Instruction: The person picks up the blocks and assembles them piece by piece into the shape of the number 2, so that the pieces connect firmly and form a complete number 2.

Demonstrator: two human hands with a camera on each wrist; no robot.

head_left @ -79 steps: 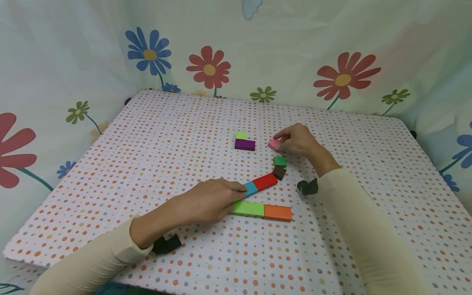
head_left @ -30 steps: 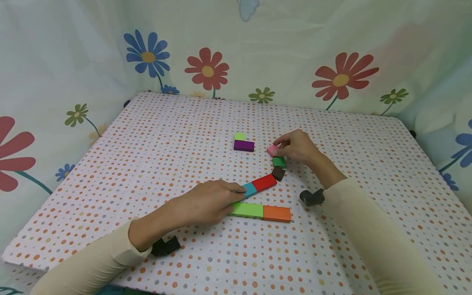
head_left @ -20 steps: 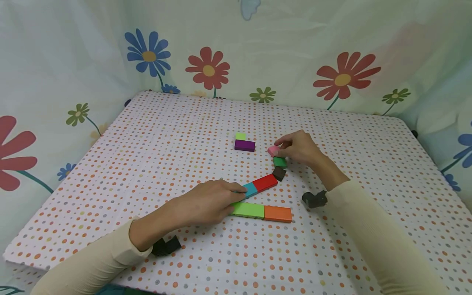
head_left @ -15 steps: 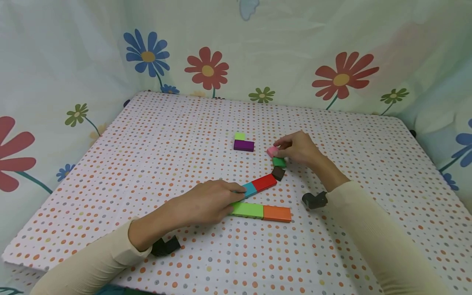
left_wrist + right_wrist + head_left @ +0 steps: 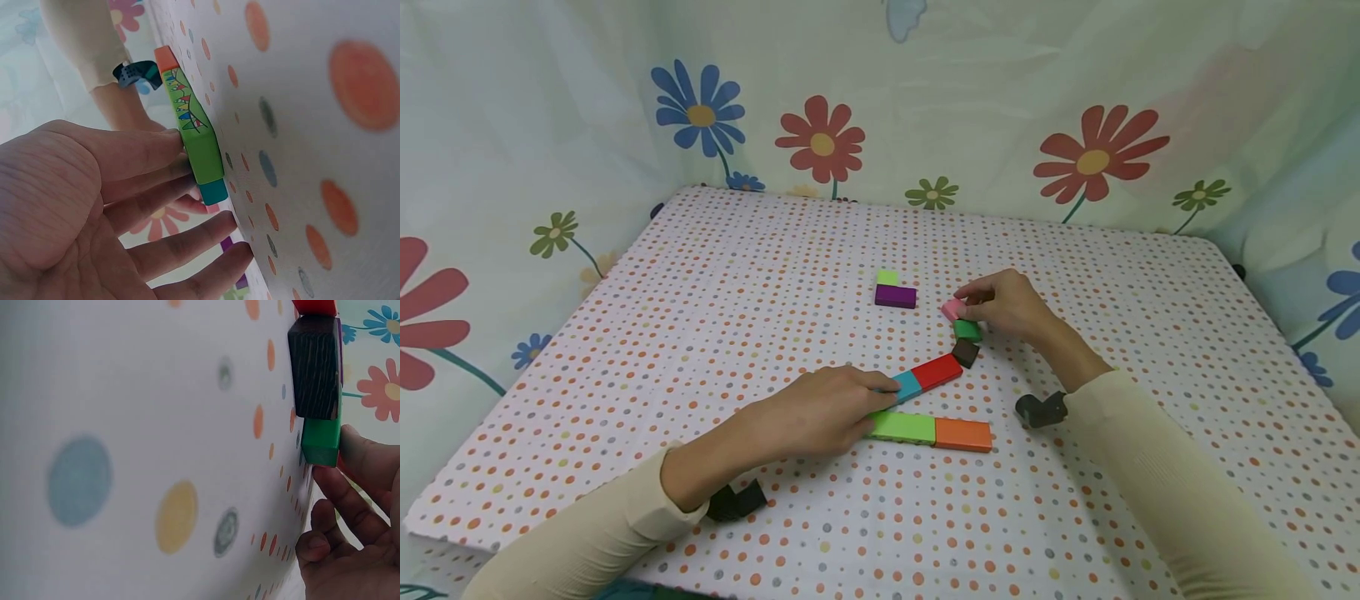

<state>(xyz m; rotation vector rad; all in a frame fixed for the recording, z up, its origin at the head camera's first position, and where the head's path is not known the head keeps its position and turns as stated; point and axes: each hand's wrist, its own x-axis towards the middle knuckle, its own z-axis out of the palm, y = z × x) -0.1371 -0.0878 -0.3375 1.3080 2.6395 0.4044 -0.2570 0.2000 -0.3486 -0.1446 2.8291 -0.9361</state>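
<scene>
Two hands are at work on the dotted tablecloth in the head view; the right hand pinches a small pink block between thumb and fingertips, holding it just beyond a dark green block, which touches a brown block at the tip of a red block; the left hand lies with its fingers stretched out, their tips against a teal block and a light green block joined to an orange block; a purple block with a small lime block behind it sits apart; my worry is that the pink block, set down crooked, would nudge the loose green and brown pieces out of the chain.

From the left wrist, the fingers are nearly straight and rest on the long side of the light green block, the teal end showing below; a sideways press from the steadying hand could slide both rows out of line, since nothing but the cloth holds them.

From the right wrist, the brown block and dark green block stand edge to edge, with curled fingers close by; the pink block is not visible here, so I cannot tell how squarely it is gripped; a weak pinch could let it drop onto its neighbours.
</scene>
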